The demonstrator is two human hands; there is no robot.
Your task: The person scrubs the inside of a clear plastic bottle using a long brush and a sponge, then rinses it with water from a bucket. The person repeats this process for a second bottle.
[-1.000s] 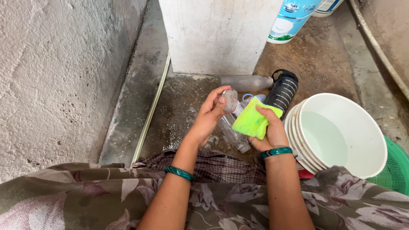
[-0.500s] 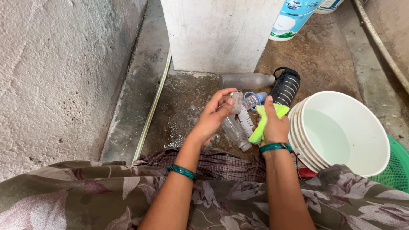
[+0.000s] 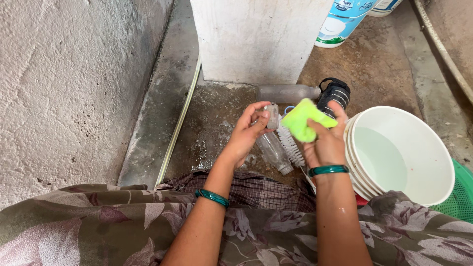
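Left hand (image 3: 245,135) grips a small clear jar (image 3: 271,116), fingers closed round it, above the wet floor (image 3: 207,133). Right hand (image 3: 327,142) clutches a green sponge (image 3: 304,120) just beside the jar. Clear bottle (image 3: 274,152) and brush (image 3: 289,145) lie below. White bowls (image 3: 423,148) stacked at right.

One head-worn camera looks steeply down from close above the person's lap, facing forward over wet concrete floor (image 3: 217,123), with a rough wall (image 3: 69,88) filling the frame's left and a white pillar (image 3: 256,39) top centre.
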